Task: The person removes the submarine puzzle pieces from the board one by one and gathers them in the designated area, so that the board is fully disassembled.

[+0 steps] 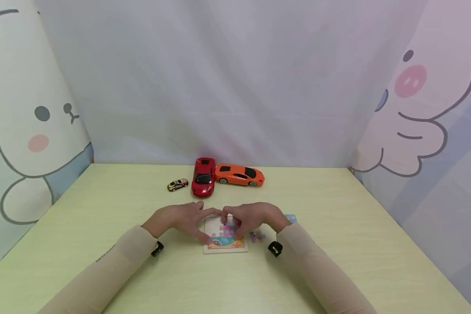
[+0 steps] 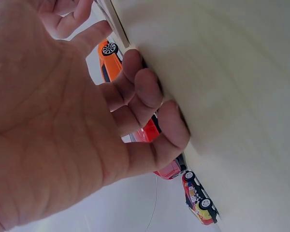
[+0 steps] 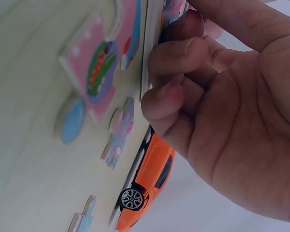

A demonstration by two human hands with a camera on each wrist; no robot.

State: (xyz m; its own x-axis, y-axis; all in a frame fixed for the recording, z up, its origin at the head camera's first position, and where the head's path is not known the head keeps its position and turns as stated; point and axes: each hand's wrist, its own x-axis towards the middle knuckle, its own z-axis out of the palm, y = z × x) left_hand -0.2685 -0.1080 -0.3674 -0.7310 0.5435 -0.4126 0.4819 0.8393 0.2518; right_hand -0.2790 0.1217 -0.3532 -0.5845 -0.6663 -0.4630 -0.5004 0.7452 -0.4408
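Note:
A square jigsaw puzzle board (image 1: 225, 250) with a pale rim lies on the table, its lower part filled with a blue and orange picture. My left hand (image 1: 188, 220) spans its left side, index finger stretched along the top edge and thumb at the lower left. From the right, my right hand (image 1: 255, 216) reaches over it, with thumb and bent index finger about a pink and purple puzzle piece (image 1: 226, 230). The right wrist view shows the other right fingers (image 3: 176, 60) curled at the board's edge; the piece is hidden there.
Loose puzzle pieces (image 1: 257, 237) lie right of the board, among them a pink piece (image 3: 95, 58) and a blue one (image 1: 290, 217). Behind stand a red toy car (image 1: 203, 176), an orange toy car (image 1: 239, 175) and a small multicoloured car (image 1: 177, 185). A curtain (image 1: 220, 109) hangs behind the table.

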